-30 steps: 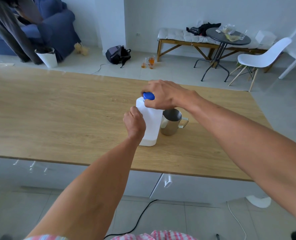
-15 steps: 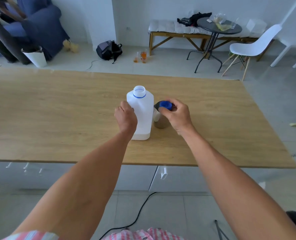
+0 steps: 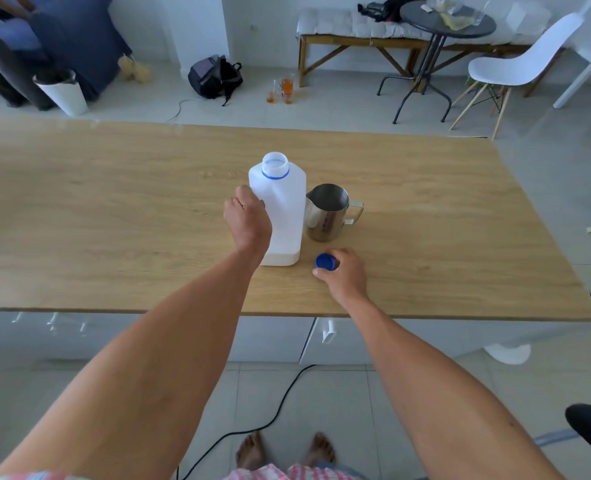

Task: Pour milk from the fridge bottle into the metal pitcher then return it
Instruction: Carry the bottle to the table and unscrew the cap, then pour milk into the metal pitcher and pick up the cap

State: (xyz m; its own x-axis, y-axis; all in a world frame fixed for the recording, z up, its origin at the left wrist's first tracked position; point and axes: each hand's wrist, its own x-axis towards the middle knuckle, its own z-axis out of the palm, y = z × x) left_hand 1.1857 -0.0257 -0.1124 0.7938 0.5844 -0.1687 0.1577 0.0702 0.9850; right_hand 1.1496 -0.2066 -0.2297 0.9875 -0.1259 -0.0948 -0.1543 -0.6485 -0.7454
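Observation:
A white plastic milk bottle (image 3: 284,209) stands upright on the wooden table (image 3: 114,220), its mouth uncapped with a blue ring at the neck. My left hand (image 3: 247,221) grips the bottle's left side. Touching the bottle's right side stands the empty metal pitcher (image 3: 327,213), its handle pointing right. In front of the pitcher, my right hand (image 3: 344,273) holds the blue cap (image 3: 325,262) in its fingertips, down at the table surface.
The table's near edge (image 3: 287,311) runs just in front of both hands, with white cabinets below. A black cable (image 3: 270,410) lies on the floor by my bare feet. Behind the table stand a white chair (image 3: 515,67), a round dark table (image 3: 446,19) and a bench.
My right hand twisted the blue cap off the bottle, carried it past the pitcher and brought it down to the table in front. My left hand kept hold of the bottle.

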